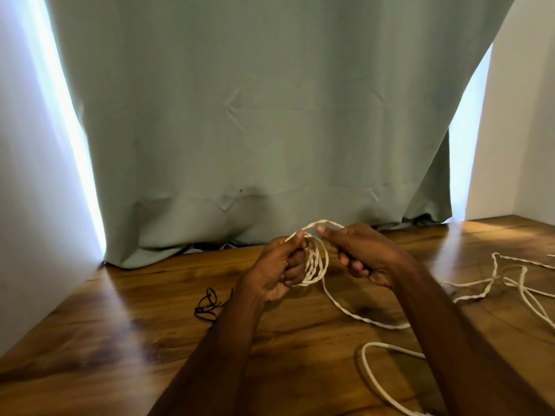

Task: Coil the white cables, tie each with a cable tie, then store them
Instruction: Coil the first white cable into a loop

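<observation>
My left hand [280,270] grips a small coil of white twisted cable [315,265], several loops held upright above the wooden table [120,340]. My right hand [360,253] pinches the strand that arcs over from the coil's top. The cable's free length [354,315] trails down from the coil and runs right under my right forearm. More loose white cable [498,280] lies tangled on the table at the right. A smooth white cable [375,382] loops near the front edge. Black cable ties [207,307] lie in a small bundle left of my left arm.
A grey-green curtain [255,130] hangs behind the table down to its back edge. White walls [30,205] close in on the left and at the right corner. The tabletop's left side shows bare wood.
</observation>
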`<state>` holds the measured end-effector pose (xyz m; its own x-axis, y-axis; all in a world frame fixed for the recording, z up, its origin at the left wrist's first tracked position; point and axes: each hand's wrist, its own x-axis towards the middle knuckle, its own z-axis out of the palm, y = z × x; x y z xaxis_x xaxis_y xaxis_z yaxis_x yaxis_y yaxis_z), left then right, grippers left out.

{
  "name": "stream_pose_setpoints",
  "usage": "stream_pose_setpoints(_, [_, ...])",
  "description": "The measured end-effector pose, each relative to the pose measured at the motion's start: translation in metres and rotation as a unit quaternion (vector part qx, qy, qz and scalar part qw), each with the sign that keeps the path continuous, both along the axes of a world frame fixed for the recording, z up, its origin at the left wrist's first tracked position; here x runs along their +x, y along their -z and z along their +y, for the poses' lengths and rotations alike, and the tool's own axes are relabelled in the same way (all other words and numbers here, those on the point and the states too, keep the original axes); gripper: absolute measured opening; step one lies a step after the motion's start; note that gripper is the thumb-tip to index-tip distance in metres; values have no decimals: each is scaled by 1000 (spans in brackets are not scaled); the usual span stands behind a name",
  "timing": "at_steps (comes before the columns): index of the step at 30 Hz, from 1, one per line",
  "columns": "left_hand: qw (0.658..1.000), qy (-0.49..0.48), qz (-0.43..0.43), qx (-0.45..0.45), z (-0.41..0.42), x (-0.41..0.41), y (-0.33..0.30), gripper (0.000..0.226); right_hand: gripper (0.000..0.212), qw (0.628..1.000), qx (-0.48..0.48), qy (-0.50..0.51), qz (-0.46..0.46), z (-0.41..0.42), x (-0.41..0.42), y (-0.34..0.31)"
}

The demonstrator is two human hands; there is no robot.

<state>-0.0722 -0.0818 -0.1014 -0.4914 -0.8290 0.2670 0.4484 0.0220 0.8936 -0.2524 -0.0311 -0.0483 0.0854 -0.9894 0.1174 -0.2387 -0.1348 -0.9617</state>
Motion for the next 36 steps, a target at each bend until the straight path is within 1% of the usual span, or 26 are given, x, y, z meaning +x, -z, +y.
stream_pose_setpoints(1, [1000, 14, 20, 10, 0, 1, -2, 30, 43, 999, -37, -6, 6, 1, 0, -1])
stream_pose_setpoints(2, [999, 35, 37, 19, 0, 2, -3, 32, 40, 994, -105, 3, 3, 1, 2, 0])
stream_pose_setpoints(3, [997, 57, 48, 27, -1, 3, -3, 34, 34, 979, -200, 33, 3, 0, 6, 1])
stream_pose_setpoints(4, [995, 78, 53, 32, -1, 4, -4, 36, 28, 950, -302, 77, 16, -3, 9, 3])
stream_pose_setpoints(5, [994, 96, 51, 32, 0, 5, -5, 37, 22, 914, -385, 120, 48, -5, 12, 4])
stream_pose_setpoints(6, [992, 111, 45, 27, 2, 6, -6, 38, 19, 877, -446, 151, 97, -8, 12, 5])
stream_pose_setpoints(7, [991, 126, 34, 23, 3, 7, -8, 40, 21, 849, -483, 158, 146, -12, 10, 7])
stream_pose_setpoints(8, [990, 141, 22, 18, 4, 8, -10, 41, 27, 845, -486, 134, 180, -15, 6, 9])
stream_pose_setpoints(9, [988, 152, 12, 14, 5, 9, -11, 42, 33, 866, -452, 94, 192, -16, 2, 9])
stream_pose_setpoints(11, [986, 165, -6, 8, 8, 11, -13, 44, 40, 931, -324, -3, 167, -13, -1, 7])
stream_pose_setpoints(12, [986, 167, -14, 6, 10, 12, -14, 45, 41, 949, -277, -43, 141, -12, -2, 7])
stream_pose_setpoints(14, [987, 161, -19, -2, 12, 13, -15, 45, 37, 966, -218, -102, 95, -12, -4, 8])
stream_pose_setpoints(16, [990, 138, -10, -8, 13, 14, -14, 46, 32, 971, -159, -160, 81, -10, -4, 9])
stream_pose_setpoints(17, [993, 120, -6, -9, 12, 14, -14, 47, 27, 971, -141, -173, 82, -9, -1, 10])
stream_pose_setpoints(19, [996, 86, -2, -11, 11, 14, -13, 51, 19, 976, -131, -165, 61, -7, 7, 12])
stream_pose_setpoints(21, [998, 60, 9, -9, 10, 12, -12, 52, 22, 979, -122, -162, -1, -8, 14, 14])
stream_pose_setpoints(24, [999, 32, 43, 8, 11, 6, -13, 48, 31, 978, -84, -168, -91, -11, 16, 16])
stream_pose_setpoints(27, [996, 8, 75, 37, 10, 5, -11, 43, 27, 976, -70, -137, -154, -14, 18, 23])
stream_pose_setpoints(29, [995, 25, 89, 48, 7, 9, -7, 43, 26, 974, -68, -136, -168, -14, 23, 25])
stream_pose_setpoints(31, [991, 59, 101, 60, 4, 14, -1, 43, 27, 975, -74, -139, -156, -13, 30, 26])
stream_pose_setpoints(32, [988, 82, 111, 63, 3, 16, 0, 43, 27, 974, -75, -139, -164, -13, 33, 27])
stream_pose_setpoints(34, [980, 135, 135, 58, 4, 17, 0, 41, 32, 968, -70, -131, -203, -14, 39, 27])
stream_pose_setpoints(36, [976, 154, 144, 56, 4, 13, -3, 44, 40, 968, -74, -120, -208, -12, 43, 26])
